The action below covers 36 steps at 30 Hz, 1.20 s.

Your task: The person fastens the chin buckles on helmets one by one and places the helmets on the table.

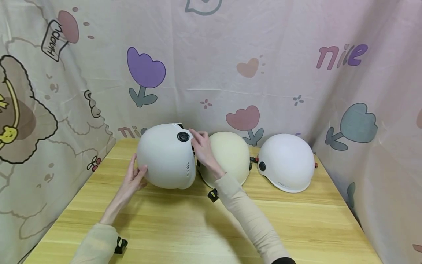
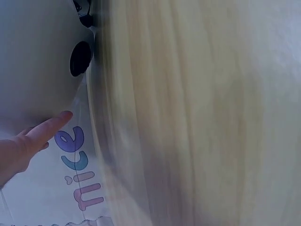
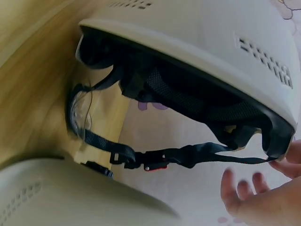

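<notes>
A white helmet (image 1: 165, 157) is tilted over at the left of the table, its open underside facing right. My left hand (image 1: 133, 178) rests against its left side with fingers spread; in the left wrist view one straight finger (image 2: 51, 127) lies along the shell. At the upper right, near a round black disc (image 1: 183, 136), my right hand (image 1: 206, 152) pinches the rim. The right wrist view shows the dark padded inside and a black chin strap (image 3: 183, 155) hanging across the opening, with a red-marked buckle (image 3: 153, 162). Three right fingers curl free below the rim.
A cream helmet (image 1: 230, 157) stands close to the right, partly behind my right forearm. Another white helmet (image 1: 287, 161) sits farther right, with red strap ends. The wooden table (image 1: 181, 231) ends against a printed curtain (image 1: 204, 55) at the back.
</notes>
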Motion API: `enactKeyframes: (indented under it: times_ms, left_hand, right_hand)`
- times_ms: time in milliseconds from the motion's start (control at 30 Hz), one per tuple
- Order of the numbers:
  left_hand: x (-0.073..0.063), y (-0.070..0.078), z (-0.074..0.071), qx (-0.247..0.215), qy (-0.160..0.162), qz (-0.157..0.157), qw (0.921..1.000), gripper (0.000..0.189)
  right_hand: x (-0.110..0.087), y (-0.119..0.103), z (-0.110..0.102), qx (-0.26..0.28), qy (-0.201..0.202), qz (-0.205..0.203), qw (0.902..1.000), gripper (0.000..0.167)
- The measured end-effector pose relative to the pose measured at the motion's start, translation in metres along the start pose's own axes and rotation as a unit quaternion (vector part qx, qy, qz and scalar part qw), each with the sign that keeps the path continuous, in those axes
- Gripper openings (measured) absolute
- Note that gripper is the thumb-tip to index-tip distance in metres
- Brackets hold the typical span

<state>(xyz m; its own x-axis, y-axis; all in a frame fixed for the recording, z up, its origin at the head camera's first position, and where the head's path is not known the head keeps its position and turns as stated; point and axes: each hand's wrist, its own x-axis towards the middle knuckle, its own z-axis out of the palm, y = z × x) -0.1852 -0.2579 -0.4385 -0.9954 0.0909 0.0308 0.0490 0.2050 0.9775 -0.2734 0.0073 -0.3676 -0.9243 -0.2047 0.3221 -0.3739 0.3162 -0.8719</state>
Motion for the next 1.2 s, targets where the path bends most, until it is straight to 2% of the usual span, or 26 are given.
enactKeyframes:
  times_ms: [67, 200, 300, 467, 800, 1067, 1200]
  left_hand:
    - [0.0, 0.001, 0.001, -0.004, 0.002, 0.0, 1.0, 0.077]
    - [0.0, -0.001, 0.002, -0.015, 0.007, 0.002, 0.9999, 0.075]
    - [0.0, -0.002, 0.002, -0.017, 0.012, 0.004, 0.9998, 0.075]
    - [-0.001, -0.001, 0.003, -0.016, 0.016, 0.003, 0.9997, 0.076]
    - [0.002, 0.001, 0.005, -0.008, 0.041, 0.001, 0.9991, 0.076]
    - [0.002, 0.002, 0.004, -0.008, 0.056, -0.001, 0.9984, 0.076]
    - [0.002, 0.004, 0.004, -0.002, 0.076, -0.006, 0.9971, 0.076]
  right_hand:
    - [0.0, 0.002, -0.002, -0.022, -0.001, -0.016, 0.9996, 0.048]
    - [-0.001, 0.003, -0.007, -0.016, -0.039, -0.015, 0.999, 0.052]
    - [-0.003, 0.001, -0.008, -0.018, -0.062, 0.005, 0.9979, 0.065]
    - [-0.004, 0.001, -0.007, -0.043, -0.066, 0.02, 0.9967, 0.083]
    - [-0.002, 0.005, -0.008, 0.003, -0.051, 0.017, 0.9986, 0.073]
    - [-0.002, 0.011, -0.006, 0.064, -0.057, 0.041, 0.9955, 0.069]
    - [-0.003, 0.015, -0.006, 0.076, -0.063, 0.056, 0.9935, 0.067]
